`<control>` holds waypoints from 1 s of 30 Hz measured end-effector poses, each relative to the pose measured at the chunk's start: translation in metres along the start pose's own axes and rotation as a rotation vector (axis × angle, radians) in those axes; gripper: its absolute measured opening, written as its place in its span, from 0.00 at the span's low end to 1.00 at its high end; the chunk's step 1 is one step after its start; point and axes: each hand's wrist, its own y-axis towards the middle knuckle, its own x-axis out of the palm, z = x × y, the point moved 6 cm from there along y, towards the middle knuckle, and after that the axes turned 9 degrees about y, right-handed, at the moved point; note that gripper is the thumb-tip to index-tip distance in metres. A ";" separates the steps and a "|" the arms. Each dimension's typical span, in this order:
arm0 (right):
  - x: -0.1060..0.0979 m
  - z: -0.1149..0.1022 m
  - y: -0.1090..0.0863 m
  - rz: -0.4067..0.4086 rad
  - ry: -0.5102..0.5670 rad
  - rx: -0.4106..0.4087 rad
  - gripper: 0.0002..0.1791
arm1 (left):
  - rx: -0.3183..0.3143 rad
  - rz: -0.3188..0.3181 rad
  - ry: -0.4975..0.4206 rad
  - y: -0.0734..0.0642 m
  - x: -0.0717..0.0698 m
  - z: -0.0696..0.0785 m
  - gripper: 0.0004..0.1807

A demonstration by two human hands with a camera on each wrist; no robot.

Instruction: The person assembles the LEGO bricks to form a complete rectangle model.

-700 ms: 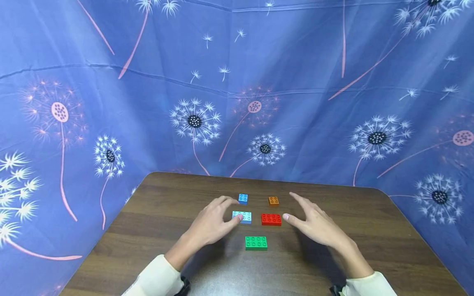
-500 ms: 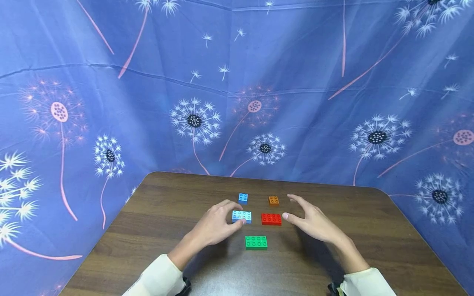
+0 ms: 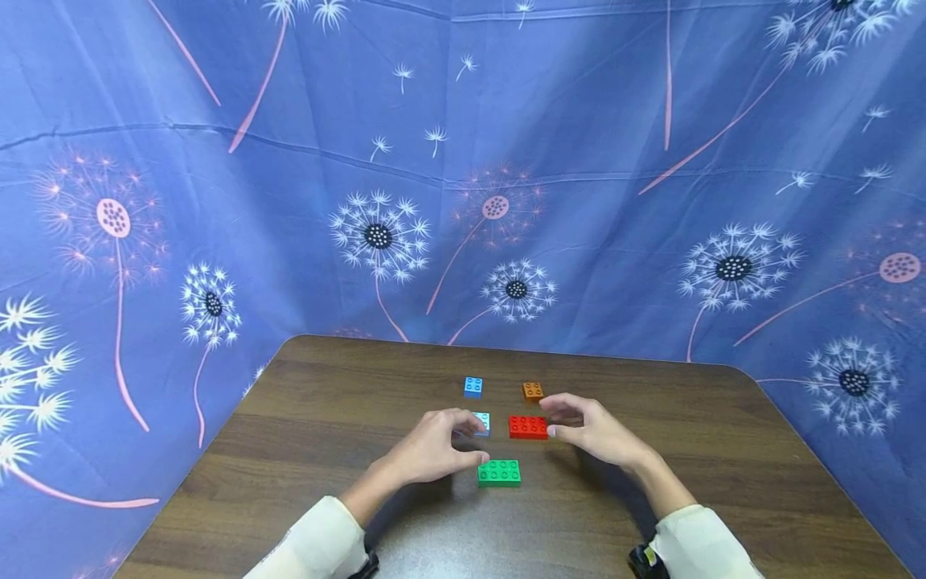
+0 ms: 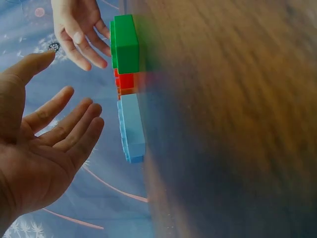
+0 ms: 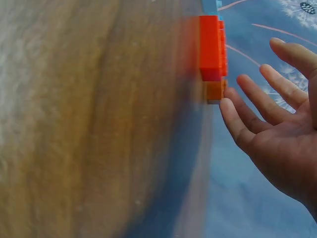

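My left hand hovers with parted, slightly bent fingers, hiding part of the light blue brick. Its thumb tip overlaps the corner of the green brick in the head view, but the left wrist view shows the palm apart from the bricks. Beside the red brick is my right hand, thumb and fingers spread and holding nothing. In the right wrist view its fingertips appear by the orange brick; contact cannot be told. A small blue brick lies farther back.
All the bricks lie on a brown wooden table with rounded far corners. Behind it hangs a blue cloth printed with dandelions. White sleeves and dark wrist bands come in from the near edge.
My left hand has shifted nearer and a little right, its thumb now over the green brick's corner. The right hand has moved left toward the red brick, its fingers bending more. The bricks stay put.
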 end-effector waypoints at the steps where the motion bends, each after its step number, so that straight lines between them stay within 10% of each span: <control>1: 0.001 0.002 0.001 -0.006 0.012 0.006 0.25 | 0.000 -0.011 -0.014 0.000 0.001 -0.001 0.21; 30: 0.005 0.028 0.014 0.007 0.016 0.071 0.25 | -0.060 -0.171 -0.225 0.002 0.033 -0.018 0.22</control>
